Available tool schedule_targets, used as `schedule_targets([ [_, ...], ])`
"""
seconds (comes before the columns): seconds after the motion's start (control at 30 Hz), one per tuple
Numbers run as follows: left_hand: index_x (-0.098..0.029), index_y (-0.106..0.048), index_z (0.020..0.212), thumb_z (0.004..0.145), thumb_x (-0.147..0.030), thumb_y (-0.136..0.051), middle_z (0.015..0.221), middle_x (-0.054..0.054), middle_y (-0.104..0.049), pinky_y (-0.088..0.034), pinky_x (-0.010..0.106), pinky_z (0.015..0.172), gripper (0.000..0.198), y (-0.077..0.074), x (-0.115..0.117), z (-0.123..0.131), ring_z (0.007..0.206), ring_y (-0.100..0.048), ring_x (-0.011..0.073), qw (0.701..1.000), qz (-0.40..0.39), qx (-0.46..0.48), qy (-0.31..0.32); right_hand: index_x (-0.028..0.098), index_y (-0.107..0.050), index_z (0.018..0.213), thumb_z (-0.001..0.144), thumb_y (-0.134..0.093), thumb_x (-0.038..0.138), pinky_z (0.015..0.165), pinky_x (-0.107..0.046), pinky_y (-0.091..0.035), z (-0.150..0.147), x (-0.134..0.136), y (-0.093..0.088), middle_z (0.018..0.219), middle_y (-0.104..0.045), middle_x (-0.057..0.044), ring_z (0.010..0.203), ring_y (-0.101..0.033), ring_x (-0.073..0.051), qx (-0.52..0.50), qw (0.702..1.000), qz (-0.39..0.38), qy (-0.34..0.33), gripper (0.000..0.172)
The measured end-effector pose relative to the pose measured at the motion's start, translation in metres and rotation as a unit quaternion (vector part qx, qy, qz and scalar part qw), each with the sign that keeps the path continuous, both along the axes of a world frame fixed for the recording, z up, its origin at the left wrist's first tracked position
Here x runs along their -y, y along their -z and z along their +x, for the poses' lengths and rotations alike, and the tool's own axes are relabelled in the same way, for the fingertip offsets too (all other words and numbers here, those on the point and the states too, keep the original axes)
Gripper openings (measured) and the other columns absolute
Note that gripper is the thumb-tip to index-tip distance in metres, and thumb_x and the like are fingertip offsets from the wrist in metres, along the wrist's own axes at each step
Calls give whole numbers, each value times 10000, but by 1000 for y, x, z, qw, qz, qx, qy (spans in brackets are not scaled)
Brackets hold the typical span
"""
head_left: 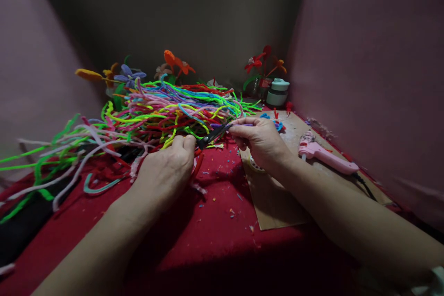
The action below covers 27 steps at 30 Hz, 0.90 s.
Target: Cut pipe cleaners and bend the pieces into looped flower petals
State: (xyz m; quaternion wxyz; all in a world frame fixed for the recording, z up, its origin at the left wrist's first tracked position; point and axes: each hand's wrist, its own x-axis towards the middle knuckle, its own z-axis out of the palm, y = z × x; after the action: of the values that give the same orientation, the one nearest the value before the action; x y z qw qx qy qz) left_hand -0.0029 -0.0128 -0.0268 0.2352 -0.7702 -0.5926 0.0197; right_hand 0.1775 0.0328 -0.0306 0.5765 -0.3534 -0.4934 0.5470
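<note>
My left hand (168, 164) is closed round a pair of scissors (209, 138) with dark blades and red handles. The blades point up and right, toward the fingertips of my right hand (261, 142). Those fingers pinch a thin purple pipe cleaner (215, 126), which lies across or beside the blade tips. Whether the blades touch it cannot be made out. Just behind both hands spreads a large heap of coloured pipe cleaners (180, 111) in green, pink, yellow, red and blue.
A pink glue gun (328, 157) lies on a brown board (277, 208) at right. Behind stand a pale green-lidded jar (278, 92) and pipe-cleaner flowers (255, 62). Small clippings dot the red cloth (215, 236). At left is a black item (31, 226). Walls rise on both sides.
</note>
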Motion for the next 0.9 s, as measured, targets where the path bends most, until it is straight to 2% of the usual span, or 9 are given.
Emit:
schedule_targets([
  [0.3, -139, -459, 976, 848, -107, -280, 829, 99, -562, -307, 265, 382, 222, -3, 1, 1, 543, -601, 211, 999, -8, -36, 3, 145, -597, 565, 569, -641, 123, 384, -214, -248, 0, 0, -1, 446, -501, 41, 387, -365, -52, 2, 1000, -1, -8, 49],
  [0.5, -152, -454, 969, 851, -138, -316, 815, 86, -561, -262, 257, 375, 181, 1, 1, -2, 534, -592, 195, 999, 7, -41, 20, 151, -585, 567, 592, -624, 106, 392, -222, -247, 0, 1, -1, 447, -481, 44, 387, -356, -55, -3, 1000, 1, -10, 65],
  [0.7, -149, -437, 968, 861, -143, -299, 808, 80, -565, -306, 263, 431, 174, 2, -1, -3, 580, -595, 186, 1000, -18, 9, 22, 151, -581, 569, 609, -629, 111, 381, -217, -250, 2, -2, 2, 437, -480, 46, 380, -362, -54, -9, 1000, -1, -4, 74],
  [0.9, -153, -433, 942, 855, -128, -284, 805, 92, -574, -289, 282, 437, 174, 5, -4, -6, 560, -588, 196, 999, 18, 38, 2, 153, -580, 619, 637, -618, 110, 389, -223, -261, 2, -4, 1, 442, -480, 45, 378, -363, -58, -5, 1000, 13, 6, 60],
])
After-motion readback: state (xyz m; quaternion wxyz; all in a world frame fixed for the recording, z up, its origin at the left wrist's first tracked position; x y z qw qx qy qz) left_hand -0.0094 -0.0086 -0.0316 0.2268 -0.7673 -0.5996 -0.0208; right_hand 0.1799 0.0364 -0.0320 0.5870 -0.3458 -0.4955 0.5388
